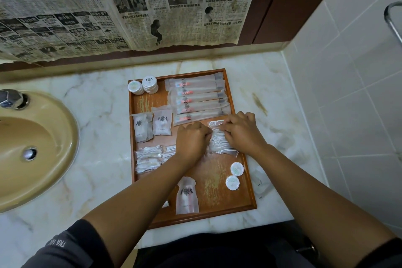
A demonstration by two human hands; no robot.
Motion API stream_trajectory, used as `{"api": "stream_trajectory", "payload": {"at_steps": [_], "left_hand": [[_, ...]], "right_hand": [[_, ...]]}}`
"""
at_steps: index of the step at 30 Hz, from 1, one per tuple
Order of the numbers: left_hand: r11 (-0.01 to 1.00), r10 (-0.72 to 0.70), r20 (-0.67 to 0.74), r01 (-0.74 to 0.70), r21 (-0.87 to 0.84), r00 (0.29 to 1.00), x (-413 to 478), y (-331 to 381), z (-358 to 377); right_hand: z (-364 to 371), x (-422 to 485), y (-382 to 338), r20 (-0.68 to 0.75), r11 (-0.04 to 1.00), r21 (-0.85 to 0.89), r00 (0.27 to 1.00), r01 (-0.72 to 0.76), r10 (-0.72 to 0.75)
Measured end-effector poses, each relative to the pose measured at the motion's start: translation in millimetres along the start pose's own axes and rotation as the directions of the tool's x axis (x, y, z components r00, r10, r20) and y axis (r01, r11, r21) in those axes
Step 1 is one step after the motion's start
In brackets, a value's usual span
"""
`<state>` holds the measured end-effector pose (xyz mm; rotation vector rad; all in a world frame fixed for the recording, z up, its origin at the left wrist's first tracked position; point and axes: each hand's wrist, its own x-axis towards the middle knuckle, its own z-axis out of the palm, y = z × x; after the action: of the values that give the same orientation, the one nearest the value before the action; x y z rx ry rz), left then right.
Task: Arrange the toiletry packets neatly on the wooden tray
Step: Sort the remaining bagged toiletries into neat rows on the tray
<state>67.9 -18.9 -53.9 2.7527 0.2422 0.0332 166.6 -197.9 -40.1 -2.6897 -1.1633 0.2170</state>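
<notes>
Toiletry packets of clear crinkly plastic (218, 142) sit by the right edge of the brown wooden tray (213, 172), left hand (191, 137) and right hand (241, 129) with fingers curled onto them mid-straightening, so next is probably squaring them flat.

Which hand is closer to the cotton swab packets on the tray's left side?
Left. The left hand sits just right of the cotton swab packets; the right hand is farther right, past it.

Both our arms reach forward, left hand (192, 137) and right hand (241, 130) knuckles-up, side by side, fingers curled onto the clear packets (218, 142) between them.
</notes>
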Motion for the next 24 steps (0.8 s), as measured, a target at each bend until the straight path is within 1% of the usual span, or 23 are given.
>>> {"api": "stream_trajectory", "payload": {"at_steps": [2, 4, 5, 7, 9, 11, 14, 17, 19, 21, 24], "left_hand": [[1.000, 0.014, -0.006, -0.014, -0.024, 1.000, -1.1, -0.3, 0.0], [0.995, 0.063, -0.013, -0.064, -0.070, 0.998, -3.0, 0.3, -1.0], [0.994, 0.087, -0.005, -0.087, -0.071, 0.996, -4.1, 1.4, -2.2], [0.993, 0.118, 0.055, -0.117, -0.029, 0.991, -5.6, 1.7, -4.2], [0.992, 0.123, 0.135, -0.126, 0.013, 0.983, -7.5, 0.3, -3.9], [0.991, 0.126, 0.161, -0.132, 0.028, 0.979, -11.1, -1.2, -2.3], [0.991, 0.124, 0.155, -0.130, 0.031, 0.980, -17.9, -0.2, -0.9], [0.993, 0.114, 0.089, -0.115, 0.004, 0.989, -23.0, 3.6, -0.9], [0.994, 0.106, 0.064, -0.105, -0.028, 0.992, -22.6, 5.8, -2.4], [0.992, 0.127, 0.108, -0.125, -0.028, 0.986, -19.5, 6.5, -3.2], [0.983, 0.176, 0.204, -0.182, 0.011, 0.963, -14.0, 6.8, -2.7]], "right_hand": [[1.4, -7.5, -2.2, -0.029, 1.000, 0.014, 1.000, 0.013, -0.012], [1.4, -14.1, -3.5, -0.045, 0.999, 0.052, 0.999, 0.012, -0.010], [1.4, -16.2, -2.9, -0.031, 0.998, 0.055, 0.999, 0.014, -0.012], [2.8, -17.4, -1.1, 0.036, 0.999, 0.027, 0.999, 0.024, -0.025], [5.2, -16.8, 0.3, 0.090, 1.000, -0.002, 0.995, 0.030, -0.029], [5.4, -16.2, 0.5, 0.108, 1.000, -0.013, 0.994, 0.027, -0.025], [5.2, -19.6, 0.1, 0.065, 0.999, 0.010, 0.997, 0.032, -0.033], [1.1, -28.8, -0.7, -0.019, 0.998, 0.051, 0.999, 0.038, -0.037], [-3.5, -37.1, -2.8, -0.057, 0.998, 0.043, 0.997, 0.047, -0.044], [-4.4, -48.1, -4.9, -0.070, 0.997, 0.019, 0.995, 0.075, -0.073], [2.7, -64.9, -6.4, -0.043, 0.995, -0.028, 0.994, 0.096, -0.097]]}}
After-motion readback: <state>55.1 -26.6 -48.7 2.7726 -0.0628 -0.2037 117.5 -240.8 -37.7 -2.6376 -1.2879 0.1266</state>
